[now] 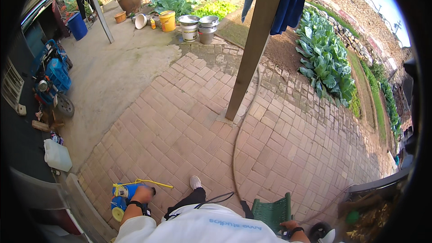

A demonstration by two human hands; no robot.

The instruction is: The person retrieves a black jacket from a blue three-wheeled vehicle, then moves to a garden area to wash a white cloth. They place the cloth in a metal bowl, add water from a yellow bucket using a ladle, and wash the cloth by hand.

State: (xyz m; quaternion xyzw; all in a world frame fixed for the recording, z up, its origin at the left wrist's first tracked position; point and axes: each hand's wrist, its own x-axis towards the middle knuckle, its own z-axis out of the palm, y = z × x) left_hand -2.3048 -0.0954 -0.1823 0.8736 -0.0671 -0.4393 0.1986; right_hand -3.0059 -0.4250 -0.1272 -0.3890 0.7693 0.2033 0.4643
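In the head view my left hand (143,194) is closed at the top of a blue sprayer tank (118,202) with a yellow wand (155,183), at the lower left; the part it grips is hidden under the fingers. At the lower right my right hand (290,224) touches the edge of a green woven folding stool (273,211), its fingers around the near right side. Both wrists wear dark bands. A white shoe (195,182) stands on the paving between the two.
A metal post (251,60) rises ahead, with a long hose (236,145) beside it. Left are a blue motor tricycle (55,71) and a white jerrycan (58,155). Buckets (167,22) and leafy vegetable beds (325,60) lie farther off.
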